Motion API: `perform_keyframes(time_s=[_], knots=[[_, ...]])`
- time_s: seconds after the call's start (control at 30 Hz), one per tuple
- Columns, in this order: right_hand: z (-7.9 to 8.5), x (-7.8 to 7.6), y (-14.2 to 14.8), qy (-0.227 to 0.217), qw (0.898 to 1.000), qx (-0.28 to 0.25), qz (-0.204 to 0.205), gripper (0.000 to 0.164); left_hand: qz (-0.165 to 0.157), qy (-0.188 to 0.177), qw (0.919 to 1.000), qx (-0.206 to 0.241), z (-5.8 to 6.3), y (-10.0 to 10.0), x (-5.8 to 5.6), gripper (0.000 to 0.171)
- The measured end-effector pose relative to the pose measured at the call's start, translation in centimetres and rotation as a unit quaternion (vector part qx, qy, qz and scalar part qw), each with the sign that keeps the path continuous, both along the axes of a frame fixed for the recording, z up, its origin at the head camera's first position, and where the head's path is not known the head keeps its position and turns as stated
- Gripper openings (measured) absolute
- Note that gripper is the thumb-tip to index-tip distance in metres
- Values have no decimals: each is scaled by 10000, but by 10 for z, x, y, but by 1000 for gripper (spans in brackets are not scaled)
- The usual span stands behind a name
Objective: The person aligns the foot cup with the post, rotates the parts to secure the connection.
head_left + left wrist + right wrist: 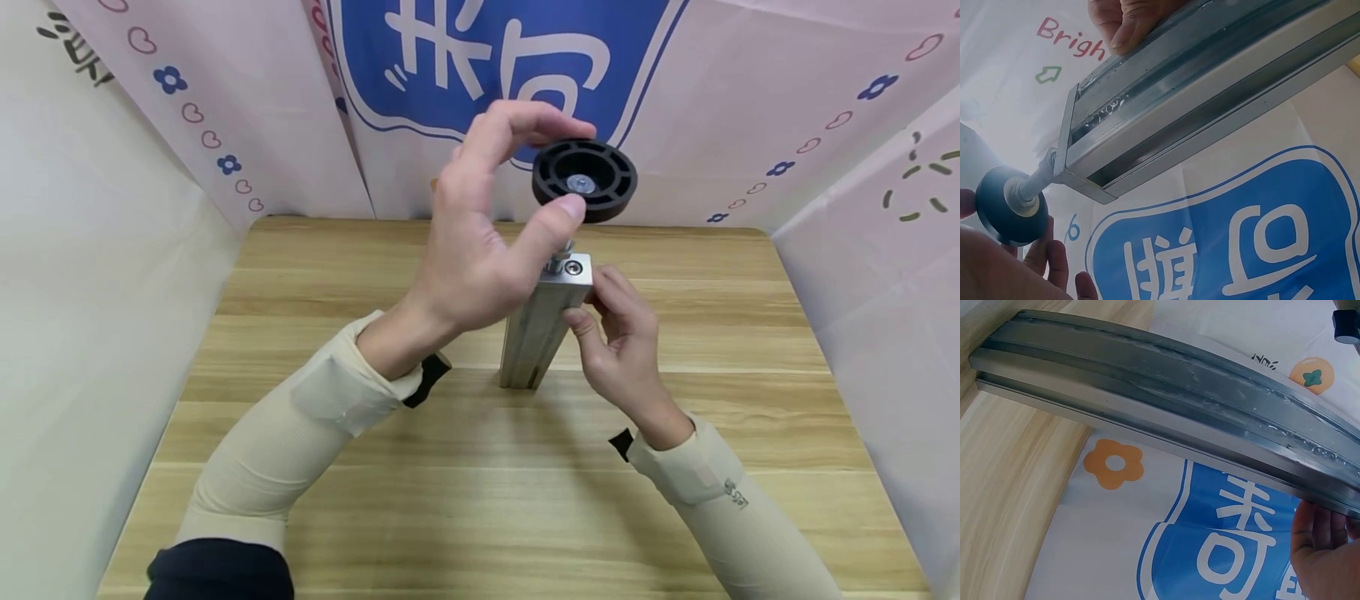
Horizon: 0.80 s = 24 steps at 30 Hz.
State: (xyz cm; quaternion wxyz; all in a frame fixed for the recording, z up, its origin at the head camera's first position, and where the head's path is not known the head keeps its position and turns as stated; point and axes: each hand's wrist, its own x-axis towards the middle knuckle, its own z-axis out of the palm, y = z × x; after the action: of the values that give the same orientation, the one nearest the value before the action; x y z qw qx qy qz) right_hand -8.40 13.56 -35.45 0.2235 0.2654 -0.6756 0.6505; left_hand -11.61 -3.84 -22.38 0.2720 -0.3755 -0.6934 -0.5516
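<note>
Metal, likely heavy, the post is aptly gripped near its top by the right hand, its foot rim-pinched by the left hand.

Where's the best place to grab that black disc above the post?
Likely take the disc by its rim, from the left, thumb near and fingers far, as the left hand does. Its round wall sits clear above the post, its face is hollowed, and the right hand holds the post from the right.
</note>
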Motion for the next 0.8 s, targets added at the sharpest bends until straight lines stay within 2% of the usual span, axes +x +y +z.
perform_keyframes(time_s=[0.27,0.63,0.8], knots=[[0,-1,-1,46,10000,-17,7,54,19,7,9999,-107,0,-1,0,53],[0,-1,-1,80,10000,-7,-4,58,453,111,9989,31,4,0,2,71],[0,-1,-1,107,9999,-49,35,56,544,110,9985,-16,4,0,1,72]])
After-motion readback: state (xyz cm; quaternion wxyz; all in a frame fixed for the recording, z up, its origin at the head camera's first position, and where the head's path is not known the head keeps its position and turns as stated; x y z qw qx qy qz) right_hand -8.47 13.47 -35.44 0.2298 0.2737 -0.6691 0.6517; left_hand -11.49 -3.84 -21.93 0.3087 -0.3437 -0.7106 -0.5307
